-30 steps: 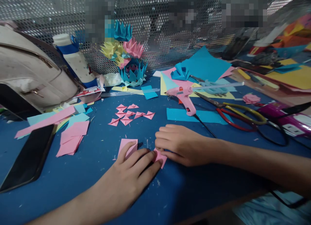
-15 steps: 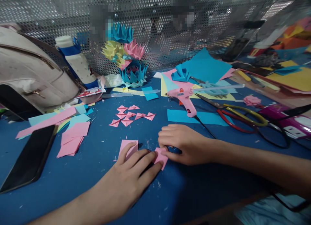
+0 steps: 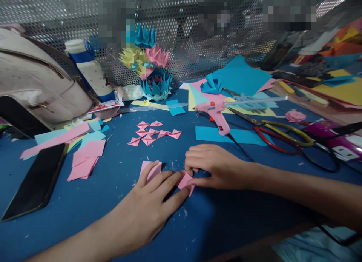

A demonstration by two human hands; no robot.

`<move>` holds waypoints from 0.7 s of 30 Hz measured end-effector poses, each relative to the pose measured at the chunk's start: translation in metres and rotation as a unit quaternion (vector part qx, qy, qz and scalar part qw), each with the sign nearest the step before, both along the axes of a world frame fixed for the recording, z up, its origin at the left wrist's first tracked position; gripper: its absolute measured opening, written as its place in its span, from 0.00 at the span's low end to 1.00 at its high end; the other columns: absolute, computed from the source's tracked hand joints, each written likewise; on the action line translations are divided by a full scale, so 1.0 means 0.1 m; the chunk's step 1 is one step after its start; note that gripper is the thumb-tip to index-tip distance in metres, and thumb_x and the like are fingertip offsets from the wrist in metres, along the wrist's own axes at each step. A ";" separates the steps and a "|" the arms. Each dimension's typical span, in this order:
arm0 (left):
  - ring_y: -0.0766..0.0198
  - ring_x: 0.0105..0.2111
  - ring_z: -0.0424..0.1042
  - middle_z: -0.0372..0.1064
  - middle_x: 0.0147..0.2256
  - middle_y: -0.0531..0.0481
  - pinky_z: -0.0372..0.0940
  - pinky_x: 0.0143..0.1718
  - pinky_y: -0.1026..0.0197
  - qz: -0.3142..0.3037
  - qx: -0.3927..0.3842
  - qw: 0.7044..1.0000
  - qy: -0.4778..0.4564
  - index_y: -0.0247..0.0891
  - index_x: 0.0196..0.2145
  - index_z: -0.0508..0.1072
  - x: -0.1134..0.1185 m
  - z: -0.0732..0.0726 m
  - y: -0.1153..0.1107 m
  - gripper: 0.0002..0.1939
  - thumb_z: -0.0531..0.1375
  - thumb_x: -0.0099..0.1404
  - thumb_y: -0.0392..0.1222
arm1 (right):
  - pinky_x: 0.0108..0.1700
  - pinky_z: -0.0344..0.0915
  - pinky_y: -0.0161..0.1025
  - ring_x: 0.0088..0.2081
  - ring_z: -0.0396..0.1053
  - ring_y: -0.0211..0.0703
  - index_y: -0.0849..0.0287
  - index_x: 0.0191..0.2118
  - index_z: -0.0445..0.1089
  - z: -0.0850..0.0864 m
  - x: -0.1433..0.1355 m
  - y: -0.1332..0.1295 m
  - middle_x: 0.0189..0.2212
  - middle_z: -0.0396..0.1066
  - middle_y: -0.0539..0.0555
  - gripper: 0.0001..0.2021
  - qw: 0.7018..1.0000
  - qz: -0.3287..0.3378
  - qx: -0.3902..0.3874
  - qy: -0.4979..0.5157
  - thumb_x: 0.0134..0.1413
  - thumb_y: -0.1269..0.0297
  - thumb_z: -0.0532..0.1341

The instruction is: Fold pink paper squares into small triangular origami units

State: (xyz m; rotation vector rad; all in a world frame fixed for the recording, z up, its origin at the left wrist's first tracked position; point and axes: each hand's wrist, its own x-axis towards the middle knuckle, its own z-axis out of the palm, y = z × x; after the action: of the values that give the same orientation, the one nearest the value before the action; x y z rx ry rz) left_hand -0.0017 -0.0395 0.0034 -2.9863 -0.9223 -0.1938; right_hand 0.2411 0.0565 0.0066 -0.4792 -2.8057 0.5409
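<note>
A small piece of pink paper (image 3: pixel 183 179) lies on the blue table between my two hands. My left hand (image 3: pixel 154 201) holds it down with thumb and forefinger, while its outer fingers rest on a pink paper square (image 3: pixel 152 172) to the left. From the right, my right hand (image 3: pixel 213 166) has its fingers curled in and its thumb and forefinger closed on the small piece's edge. The fingers partly hide the piece, so its exact folds cannot be made out. Beyond my hands lie several folded pink paper triangles (image 3: pixel 148 139).
Pink paper pieces (image 3: pixel 85 164) and a black phone (image 3: pixel 35 182) lie left. A pink glue gun (image 3: pixel 216 114), its cord trailing near my right hand, rests by a blue strip (image 3: pixel 237 136). Scissors (image 3: pixel 283 135) are at right. Folded-paper flowers (image 3: pixel 157 84) and a bottle (image 3: pixel 90 71) stand behind.
Both hands stay on the small pink piece, with only slight finger movement. The whole view has shifted slightly; the other things on the table keep their places.
</note>
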 end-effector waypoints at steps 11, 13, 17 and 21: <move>0.51 0.62 0.57 0.58 0.64 0.43 0.28 0.68 0.41 -0.001 -0.007 1.000 -0.019 0.38 0.66 0.59 -0.03 -0.03 0.00 0.25 0.52 0.73 0.37 | 0.35 0.49 0.37 0.28 0.55 0.37 0.58 0.28 0.61 -0.03 -0.01 -0.01 0.25 0.62 0.47 0.07 0.998 -0.062 0.010 -0.011 0.54 0.73 0.59; 0.51 0.62 0.56 0.58 0.64 0.43 0.25 0.68 0.42 0.000 -0.010 1.000 -0.019 0.38 0.67 0.58 -0.02 -0.03 0.00 0.26 0.52 0.73 0.37 | 0.36 0.49 0.38 0.29 0.55 0.37 0.59 0.28 0.61 -0.03 -0.02 0.00 0.25 0.63 0.47 0.07 0.998 -0.055 0.010 -0.014 0.55 0.73 0.58; 0.51 0.62 0.56 0.57 0.64 0.42 0.24 0.68 0.43 -0.001 -0.010 1.000 -0.019 0.37 0.66 0.59 -0.02 -0.05 0.00 0.26 0.52 0.73 0.37 | 0.37 0.51 0.37 0.31 0.58 0.39 0.59 0.30 0.64 0.02 0.00 0.07 0.27 0.64 0.48 0.09 0.999 -0.017 -0.048 -0.017 0.63 0.67 0.58; 0.50 0.62 0.57 0.58 0.63 0.42 0.30 0.68 0.39 0.001 -0.005 1.000 -0.028 0.37 0.66 0.58 -0.02 -0.06 0.00 0.26 0.53 0.72 0.38 | 0.40 0.53 0.38 0.34 0.60 0.40 0.59 0.33 0.66 0.04 0.02 0.12 0.29 0.66 0.49 0.12 0.994 0.018 -0.103 -0.015 0.69 0.63 0.55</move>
State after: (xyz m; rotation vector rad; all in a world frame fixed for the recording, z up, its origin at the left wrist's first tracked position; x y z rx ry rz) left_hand -0.0041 -0.0393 -0.0031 -3.0038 -0.9341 -0.2758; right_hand 0.2434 0.0690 0.0104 -0.4811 -2.8053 0.8444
